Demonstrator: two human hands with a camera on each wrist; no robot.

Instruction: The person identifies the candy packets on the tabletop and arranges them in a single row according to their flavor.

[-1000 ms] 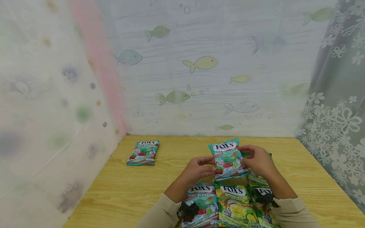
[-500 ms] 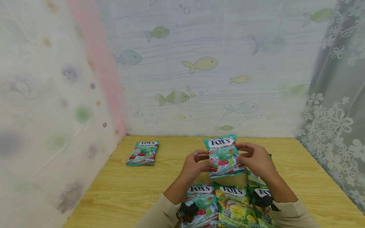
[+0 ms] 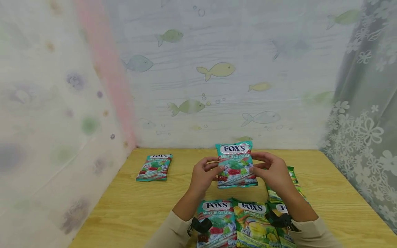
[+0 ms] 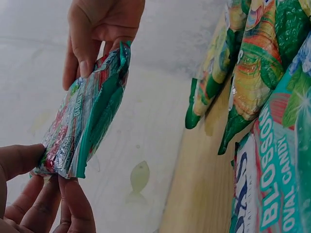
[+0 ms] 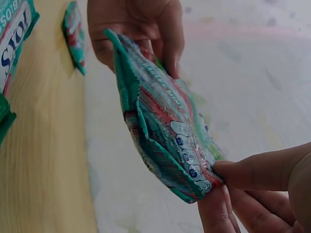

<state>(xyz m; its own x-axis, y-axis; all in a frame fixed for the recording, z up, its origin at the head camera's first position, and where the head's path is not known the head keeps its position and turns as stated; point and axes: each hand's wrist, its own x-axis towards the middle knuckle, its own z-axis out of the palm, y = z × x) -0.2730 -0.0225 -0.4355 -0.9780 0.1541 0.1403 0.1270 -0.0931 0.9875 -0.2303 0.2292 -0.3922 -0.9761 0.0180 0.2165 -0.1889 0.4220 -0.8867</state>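
Nearest you, three packets (image 3: pixel 235 224) lie on the surface (image 3: pixel 139 206). Beyond, your left hand (image 3: pixel 203 174) and right hand (image 3: pixel 273 172) pinch a mint bag (image 3: pixel 235 165) by its side edges, aloft; that slick film could slip from your fingers.

wooden table (image 3: pixel 149 206), fish-print curtain (image 3: pixel 217 69)
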